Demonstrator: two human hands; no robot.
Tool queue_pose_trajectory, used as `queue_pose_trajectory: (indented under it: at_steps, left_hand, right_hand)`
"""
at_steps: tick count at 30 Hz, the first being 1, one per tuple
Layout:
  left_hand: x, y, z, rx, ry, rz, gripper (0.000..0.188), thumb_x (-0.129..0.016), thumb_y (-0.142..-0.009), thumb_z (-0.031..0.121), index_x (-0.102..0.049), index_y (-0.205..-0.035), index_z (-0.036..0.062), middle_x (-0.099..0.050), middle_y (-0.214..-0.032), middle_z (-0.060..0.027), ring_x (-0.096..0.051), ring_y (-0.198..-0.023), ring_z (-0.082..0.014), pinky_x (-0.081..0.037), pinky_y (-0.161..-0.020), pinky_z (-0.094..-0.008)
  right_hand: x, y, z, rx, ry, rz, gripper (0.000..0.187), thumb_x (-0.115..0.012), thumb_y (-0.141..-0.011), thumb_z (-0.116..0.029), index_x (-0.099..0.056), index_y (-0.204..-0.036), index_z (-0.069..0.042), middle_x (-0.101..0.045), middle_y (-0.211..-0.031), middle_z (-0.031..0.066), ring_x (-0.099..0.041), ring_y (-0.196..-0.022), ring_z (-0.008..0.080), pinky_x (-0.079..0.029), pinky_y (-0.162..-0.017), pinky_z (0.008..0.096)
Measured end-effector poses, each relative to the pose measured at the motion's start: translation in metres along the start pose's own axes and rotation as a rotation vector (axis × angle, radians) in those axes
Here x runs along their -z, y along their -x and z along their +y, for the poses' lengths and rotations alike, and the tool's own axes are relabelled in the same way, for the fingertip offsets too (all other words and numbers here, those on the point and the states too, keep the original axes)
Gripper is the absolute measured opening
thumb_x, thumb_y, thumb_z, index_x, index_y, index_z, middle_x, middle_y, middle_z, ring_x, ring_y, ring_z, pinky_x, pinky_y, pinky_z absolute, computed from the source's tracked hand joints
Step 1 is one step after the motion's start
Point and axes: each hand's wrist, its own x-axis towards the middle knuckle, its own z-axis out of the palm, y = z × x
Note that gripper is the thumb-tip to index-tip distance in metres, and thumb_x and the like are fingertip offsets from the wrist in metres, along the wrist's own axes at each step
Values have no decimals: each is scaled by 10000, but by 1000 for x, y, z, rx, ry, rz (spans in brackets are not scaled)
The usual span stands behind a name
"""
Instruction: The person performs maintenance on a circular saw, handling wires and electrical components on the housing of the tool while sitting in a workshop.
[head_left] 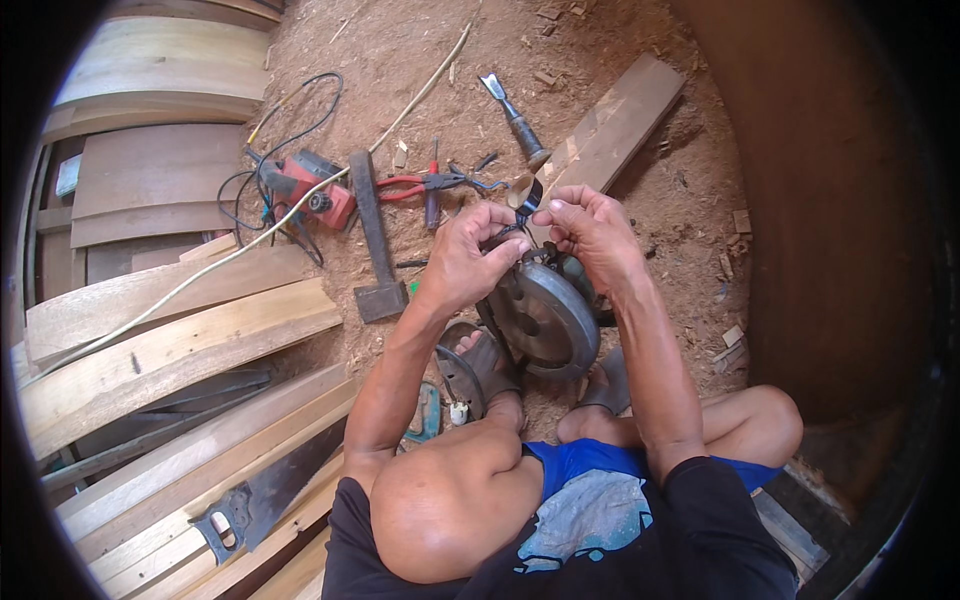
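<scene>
Left hand pinches wires above the saw; right hand narrowed beside black strip, hold unclear. Suggest steady left, light right fingertips.

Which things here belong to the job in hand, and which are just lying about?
Seemingly in the job:
circular saw
black strip, possibly tape, between left hand and right hand

Apparently just lying about:
hammer
red-handled pliers
red electric planer
handsaw

Circular saw, dull grey, scuffed, rounded, stands on edge; thin black wires, bent, bunched at its top.
</scene>
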Motion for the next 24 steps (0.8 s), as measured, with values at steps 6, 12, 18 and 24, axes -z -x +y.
queue_pose_trajectory:
  at_steps: [6,12,18,24]
  left_hand:
    - [1,2,5,65,74,-30,274,-716,-975,0,-578,-1212,-9,-747,-1102,-90,-715,-1008,-125,-586,-879,-268]
    - [2,2,4,-33,70,-83,224,-730,-980,29,-622,-1175,8,-717,-1066,-34,-689,-961,-92,-563,-848,-259]
    - [4,2,13,-127,-163,8,90,-750,-973,57,-713,-1047,22,-671,-982,15,-588,-850,-57,-486,-764,-243]
    - [-5,-4,7,-369,-346,233,88,-745,-912,56,-717,-983,11,-716,-882,-96,-690,-802,-157,-541,-746,-329]
  right_hand:
    - [-1,6,6,126,226,-57,107,-744,-974,-99,-699,-1018,-13,-738,-909,33,-606,-780,50,-507,-715,242]
    - [-7,4,8,150,186,-71,118,-740,-964,-47,-684,-1052,7,-715,-918,29,-629,-839,56,-527,-747,242]
    - [-13,3,-1,178,169,-44,154,-745,-960,-52,-674,-1082,10,-706,-929,19,-640,-858,69,-531,-748,239]
    - [-7,-6,1,124,106,-85,99,-777,-949,-95,-704,-959,-29,-688,-881,-11,-589,-788,53,-485,-697,238]
